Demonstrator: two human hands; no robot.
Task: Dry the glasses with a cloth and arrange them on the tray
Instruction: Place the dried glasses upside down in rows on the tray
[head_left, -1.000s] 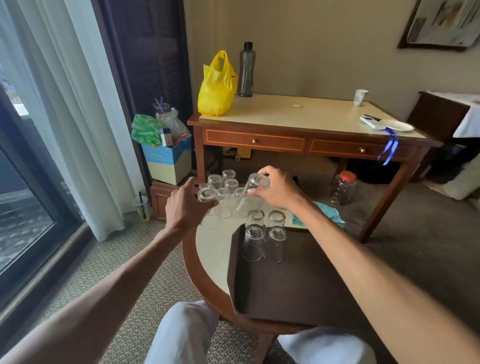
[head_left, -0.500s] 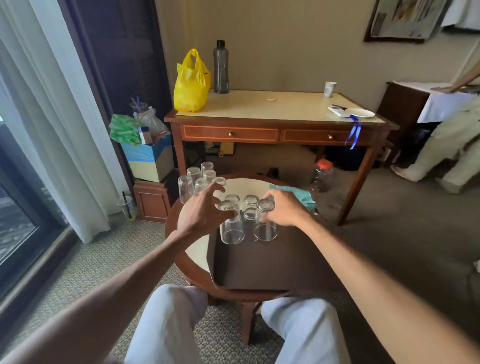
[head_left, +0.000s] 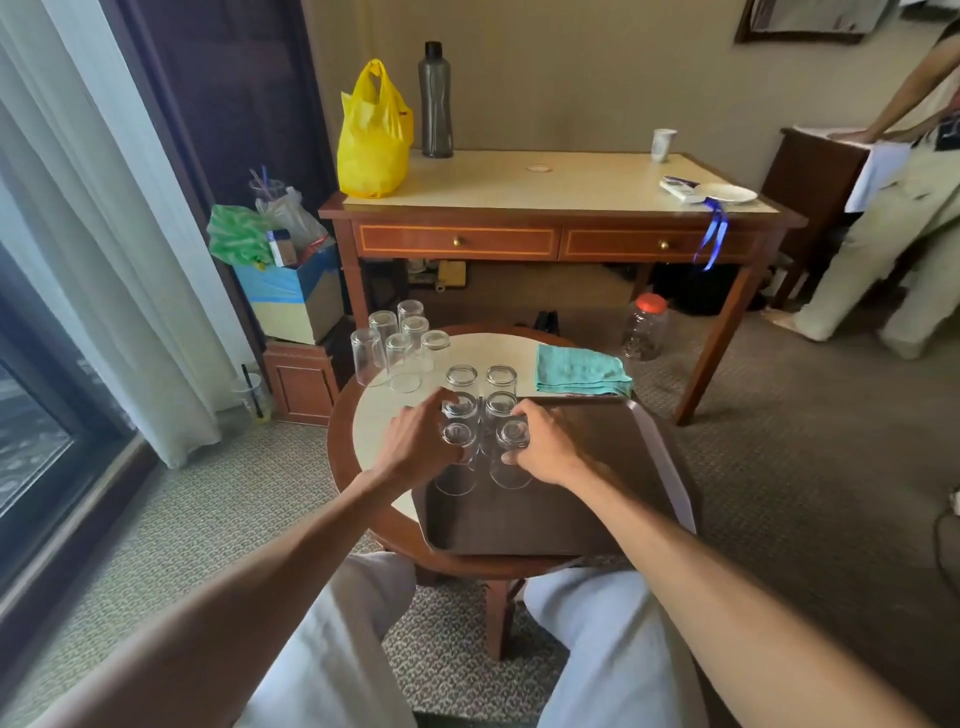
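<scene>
Grips left glass (head_left: 457, 475) in left hand (head_left: 418, 444) and right glass (head_left: 511, 470) in right hand (head_left: 545, 444), both rim-down on tray (head_left: 639, 467), likely squaring the near row, with cloth (head_left: 579, 371) folded behind and spare glasses (head_left: 397, 345) at bench (head_left: 374, 415) edge.

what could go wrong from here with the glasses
1. The left hand grips the left front glass and the right hand grips the right front glass, tight against the row behind on the tray; they could clink or chip.
2. The waiting glasses crowd the round table's far left rim; a careless reach might knock one off.
3. The tray seems to overhang the table on the right, so a bump could tip it.
</scene>
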